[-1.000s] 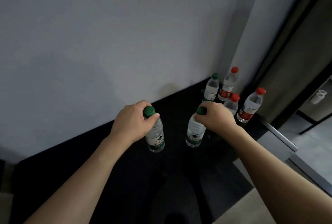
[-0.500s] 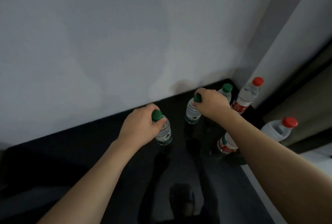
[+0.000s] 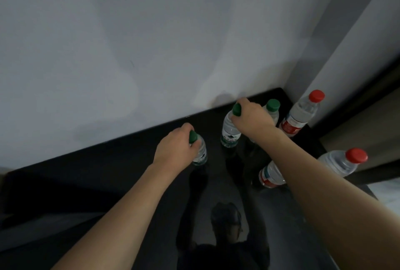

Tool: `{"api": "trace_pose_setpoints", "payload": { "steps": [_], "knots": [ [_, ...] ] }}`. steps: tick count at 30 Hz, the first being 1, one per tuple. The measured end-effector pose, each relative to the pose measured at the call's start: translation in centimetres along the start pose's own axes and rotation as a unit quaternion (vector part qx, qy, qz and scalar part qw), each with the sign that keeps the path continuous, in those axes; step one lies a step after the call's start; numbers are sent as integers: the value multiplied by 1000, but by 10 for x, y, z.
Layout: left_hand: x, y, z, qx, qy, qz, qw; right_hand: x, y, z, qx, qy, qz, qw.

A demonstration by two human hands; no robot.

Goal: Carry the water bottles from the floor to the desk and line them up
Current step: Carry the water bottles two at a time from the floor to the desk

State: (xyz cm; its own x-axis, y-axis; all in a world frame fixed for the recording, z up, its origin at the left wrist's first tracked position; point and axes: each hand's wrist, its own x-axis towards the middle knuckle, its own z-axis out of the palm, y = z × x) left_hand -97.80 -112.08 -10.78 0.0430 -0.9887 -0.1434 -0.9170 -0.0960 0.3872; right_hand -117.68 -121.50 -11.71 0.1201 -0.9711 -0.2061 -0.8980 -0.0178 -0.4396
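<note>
Six bottles on the black bench [image 3: 112, 185], mid-right of frame: three green caps, two red, one cap hidden, probably red. Left hand [image 3: 173, 150] grips one green-cap bottle [image 3: 200, 152]'s neck, right hand [image 3: 252, 116] grips another [image 3: 229, 131].

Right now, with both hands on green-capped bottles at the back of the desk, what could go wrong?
1. The right forearm reaches over the red-capped bottle with its cap hidden; pulling back could knock it over.
2. The right hand sets its bottle close beside the standing green-capped bottle; they may bump.
3. Both the right and the left hand grip at the caps, so the left bottle could tip on release.
</note>
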Motion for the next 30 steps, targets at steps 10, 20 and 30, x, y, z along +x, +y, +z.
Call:
{"api": "trace_pose_setpoints", "payload": {
  "steps": [10, 20, 30],
  "knots": [
    [-26, -13, -12, 15, 27, -5, 1000, -60, -18, 7, 113, 172, -59, 977],
    [-113, -87, -37, 49, 160, -75, 983, -104, -115, 43, 58, 126, -210, 968],
    [-254, -214, -102, 68, 257, -205, 942, -196, -269, 112, 15, 61, -341, 938]
  ]
}}
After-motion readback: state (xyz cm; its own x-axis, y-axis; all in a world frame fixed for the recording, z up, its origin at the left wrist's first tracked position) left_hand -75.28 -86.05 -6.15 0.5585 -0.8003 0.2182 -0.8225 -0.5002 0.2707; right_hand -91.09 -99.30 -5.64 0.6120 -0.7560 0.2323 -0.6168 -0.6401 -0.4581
